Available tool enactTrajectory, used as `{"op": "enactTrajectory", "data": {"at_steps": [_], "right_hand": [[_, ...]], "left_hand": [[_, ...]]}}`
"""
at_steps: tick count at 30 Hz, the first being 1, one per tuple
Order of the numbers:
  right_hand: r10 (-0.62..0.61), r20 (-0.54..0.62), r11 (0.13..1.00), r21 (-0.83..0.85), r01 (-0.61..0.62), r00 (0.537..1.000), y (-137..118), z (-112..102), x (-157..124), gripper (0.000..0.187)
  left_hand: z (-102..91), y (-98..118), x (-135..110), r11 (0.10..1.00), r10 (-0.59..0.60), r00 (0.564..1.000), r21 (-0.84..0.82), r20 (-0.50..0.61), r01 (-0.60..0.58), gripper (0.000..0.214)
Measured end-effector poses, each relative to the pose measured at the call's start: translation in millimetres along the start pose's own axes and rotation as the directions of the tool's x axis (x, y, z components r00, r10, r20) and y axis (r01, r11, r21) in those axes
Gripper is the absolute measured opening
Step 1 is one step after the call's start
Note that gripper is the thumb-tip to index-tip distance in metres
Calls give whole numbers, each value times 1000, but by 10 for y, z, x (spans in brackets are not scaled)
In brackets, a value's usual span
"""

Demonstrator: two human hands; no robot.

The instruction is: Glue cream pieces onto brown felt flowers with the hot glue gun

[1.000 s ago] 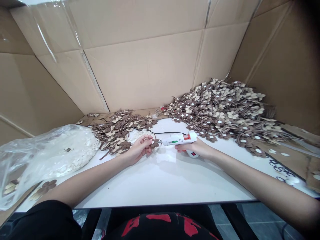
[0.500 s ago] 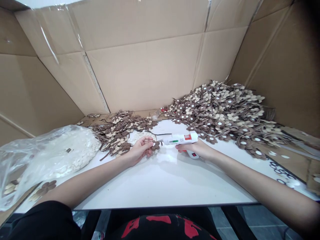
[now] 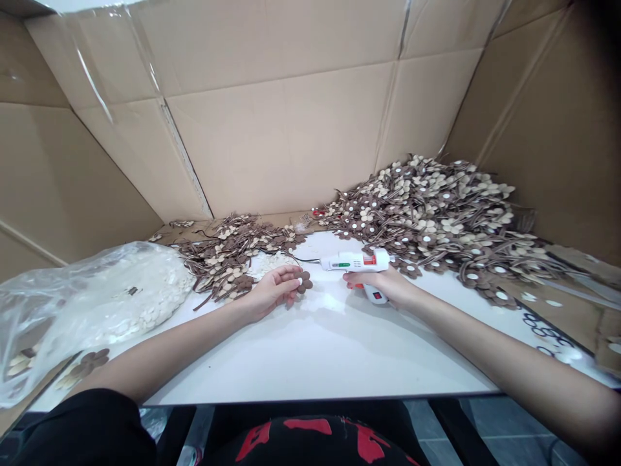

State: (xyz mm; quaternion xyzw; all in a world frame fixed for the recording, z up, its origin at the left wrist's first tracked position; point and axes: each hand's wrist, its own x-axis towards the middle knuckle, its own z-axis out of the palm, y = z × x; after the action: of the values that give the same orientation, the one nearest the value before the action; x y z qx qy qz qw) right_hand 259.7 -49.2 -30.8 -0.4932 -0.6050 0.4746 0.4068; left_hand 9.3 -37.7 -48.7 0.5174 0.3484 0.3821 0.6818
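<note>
Between the fingertips of my left hand [image 3: 277, 289] is a brown fabric flower [image 3: 305, 283], with a small white spot showing beside my thumb. My right hand [image 3: 383, 285] wraps round the handle of a white hot glue gun [image 3: 356, 261] with orange parts. Its nozzle points left, above and a little apart from the flower. Just behind my left hand lies a heap of white discs [image 3: 272, 262], partly hidden by my fingers.
A large pile of brown and cream flowers [image 3: 436, 213] fills the back right. Another flower pile [image 3: 233, 249] lies back left. A clear plastic bag of white discs [image 3: 140, 291] sits on the left of the white table [image 3: 310, 362]. Cardboard walls [image 3: 291, 129] enclose the back and sides.
The glue gun has moved slightly right and up, so its nozzle is now off the flower. My left hand stays nearly in place, and more of the flower shows.
</note>
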Motion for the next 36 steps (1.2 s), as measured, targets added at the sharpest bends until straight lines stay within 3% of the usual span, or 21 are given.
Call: {"op": "enactTrajectory", "data": {"at_steps": [4,15,25,36], "right_hand": [[-10,4,1000,7,10,1000,13,2,2,16],[-1,14,1000,13,0,1000,-8,10,0,19],[5,21,999,34,-6,1000,-33,27,-12,12],[7,20,1000,15,-7,1000,-25,25,-13,18]], "left_hand": [[21,-3,-5,999,2,1000,44,28,-3,29],[57,-6,12,999,0,1000,32,-10,0,18],[56,-25,17,998,-1,999,68,-50,4,20],[47,-50,23,990,44,998,134,-39,-38,16]]}}
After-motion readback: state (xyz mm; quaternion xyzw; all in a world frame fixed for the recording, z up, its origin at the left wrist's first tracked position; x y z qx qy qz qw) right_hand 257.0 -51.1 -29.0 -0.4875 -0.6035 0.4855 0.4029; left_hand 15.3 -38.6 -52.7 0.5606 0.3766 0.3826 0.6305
